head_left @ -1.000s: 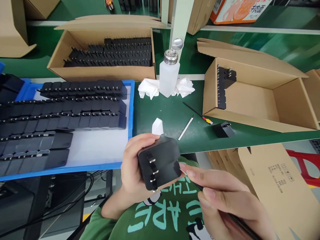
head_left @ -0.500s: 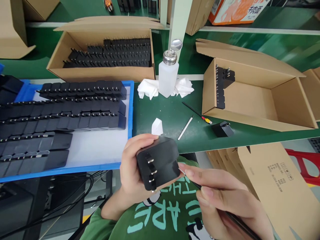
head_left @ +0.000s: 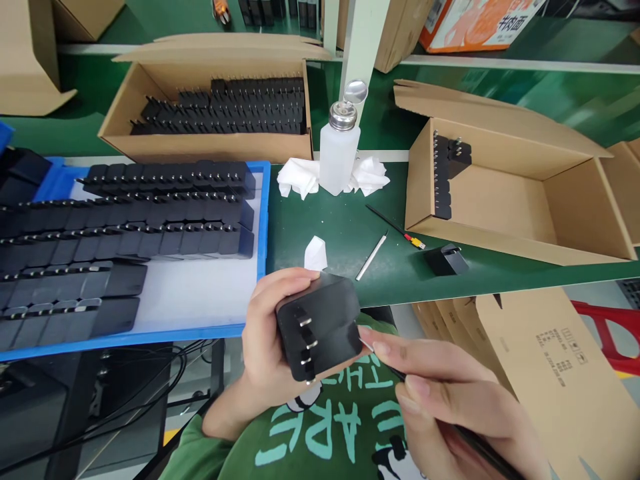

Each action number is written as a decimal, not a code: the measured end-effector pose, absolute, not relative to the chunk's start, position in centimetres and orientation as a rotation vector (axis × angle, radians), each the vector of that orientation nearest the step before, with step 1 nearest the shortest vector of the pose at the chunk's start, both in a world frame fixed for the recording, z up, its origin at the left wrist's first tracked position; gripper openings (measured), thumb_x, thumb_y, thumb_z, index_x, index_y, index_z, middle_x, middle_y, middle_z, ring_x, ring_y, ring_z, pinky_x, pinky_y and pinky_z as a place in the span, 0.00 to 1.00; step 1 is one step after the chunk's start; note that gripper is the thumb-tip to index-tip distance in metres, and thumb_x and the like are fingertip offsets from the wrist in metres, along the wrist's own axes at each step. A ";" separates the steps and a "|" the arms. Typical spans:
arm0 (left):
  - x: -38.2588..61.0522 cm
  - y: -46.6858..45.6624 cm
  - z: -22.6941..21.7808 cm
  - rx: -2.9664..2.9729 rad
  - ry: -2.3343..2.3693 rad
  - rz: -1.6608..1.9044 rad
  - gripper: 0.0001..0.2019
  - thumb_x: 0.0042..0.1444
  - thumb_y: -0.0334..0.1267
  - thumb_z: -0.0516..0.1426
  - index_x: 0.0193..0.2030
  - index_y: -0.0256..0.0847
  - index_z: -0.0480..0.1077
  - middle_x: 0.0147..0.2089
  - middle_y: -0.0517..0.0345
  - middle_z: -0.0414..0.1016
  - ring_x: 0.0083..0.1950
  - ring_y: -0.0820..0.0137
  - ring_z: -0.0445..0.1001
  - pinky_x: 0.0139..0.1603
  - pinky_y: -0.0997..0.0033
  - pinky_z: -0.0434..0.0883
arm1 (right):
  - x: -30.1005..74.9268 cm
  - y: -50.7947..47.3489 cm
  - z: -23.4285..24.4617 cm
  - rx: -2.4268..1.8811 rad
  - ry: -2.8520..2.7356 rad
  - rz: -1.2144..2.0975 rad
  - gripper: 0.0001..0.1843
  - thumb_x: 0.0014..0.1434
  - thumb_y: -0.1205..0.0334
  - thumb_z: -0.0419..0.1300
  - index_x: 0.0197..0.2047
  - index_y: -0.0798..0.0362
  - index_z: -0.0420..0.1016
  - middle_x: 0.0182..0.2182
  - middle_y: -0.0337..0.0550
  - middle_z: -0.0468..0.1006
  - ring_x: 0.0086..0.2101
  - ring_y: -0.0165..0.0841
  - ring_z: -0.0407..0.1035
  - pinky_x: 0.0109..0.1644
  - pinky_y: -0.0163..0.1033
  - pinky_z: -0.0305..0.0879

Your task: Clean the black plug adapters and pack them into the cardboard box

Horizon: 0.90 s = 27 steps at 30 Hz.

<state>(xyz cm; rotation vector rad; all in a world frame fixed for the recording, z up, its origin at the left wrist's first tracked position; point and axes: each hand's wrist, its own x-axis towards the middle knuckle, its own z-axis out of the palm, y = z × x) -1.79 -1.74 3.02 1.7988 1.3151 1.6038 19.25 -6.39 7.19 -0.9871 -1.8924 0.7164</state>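
A black power adapter (head_left: pixel 325 320) with metal prongs along one face is gripped by my left hand (head_left: pixel 267 347), its fingers wrapped round the far side. My right hand (head_left: pixel 450 393) pinches a thin black pen-like tool (head_left: pixel 475 443); its fine pale tip touches or nearly touches the adapter's right edge. Just beyond the adapter lies a small white paper scrap (head_left: pixel 315 254). A slim silver tool (head_left: pixel 372 257) and a black cable with a red and yellow end (head_left: pixel 407 237) rest on the green bench. Another black adapter (head_left: pixel 446 259) sits near the bench's front edge.
Rows of adapters fill much of a blue-rimmed tray (head_left: pixel 265 220) on the left. Behind it, a carton (head_left: pixel 210 148) holds more; the right carton (head_left: pixel 520 237) has several at its left end. A white pump bottle (head_left: pixel 339 157) stands between crumpled tissues (head_left: pixel 300 177).
The whole view has shifted slightly. Both hands keep nearly the same pose, with the adapter and the tool tip still together.
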 end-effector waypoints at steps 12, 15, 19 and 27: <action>-1.8 -1.7 3.2 1.831 1.279 1.595 0.36 0.45 0.47 0.74 0.60 0.48 0.68 0.50 0.51 0.76 0.51 0.57 0.77 0.45 0.53 0.81 | 19.3 -6.0 7.0 -0.941 -1.921 0.712 0.41 0.47 0.87 0.58 0.62 0.49 0.69 0.56 0.47 0.81 0.52 0.51 0.78 0.50 0.51 0.85; -1.9 -1.7 3.1 1.839 1.273 1.591 0.34 0.48 0.48 0.72 0.61 0.50 0.67 0.50 0.51 0.76 0.52 0.55 0.77 0.45 0.51 0.80 | 19.6 -5.8 7.2 -0.942 -1.917 0.707 0.35 0.48 0.86 0.60 0.57 0.51 0.72 0.54 0.48 0.82 0.51 0.51 0.79 0.50 0.49 0.85; -1.9 -1.7 3.1 1.818 1.257 1.596 0.35 0.47 0.46 0.73 0.60 0.47 0.68 0.51 0.49 0.76 0.52 0.55 0.77 0.46 0.51 0.80 | 19.1 -5.8 7.5 -0.941 -1.948 0.713 0.32 0.49 0.86 0.60 0.55 0.52 0.72 0.52 0.50 0.83 0.50 0.50 0.80 0.51 0.47 0.84; -1.9 -1.4 2.9 1.762 1.203 1.562 0.38 0.43 0.44 0.75 0.60 0.47 0.68 0.51 0.50 0.75 0.52 0.56 0.76 0.48 0.55 0.79 | 16.0 -5.5 6.3 -0.961 -1.538 0.635 0.20 0.57 0.81 0.57 0.47 0.50 0.74 0.40 0.44 0.83 0.40 0.40 0.84 0.41 0.40 0.84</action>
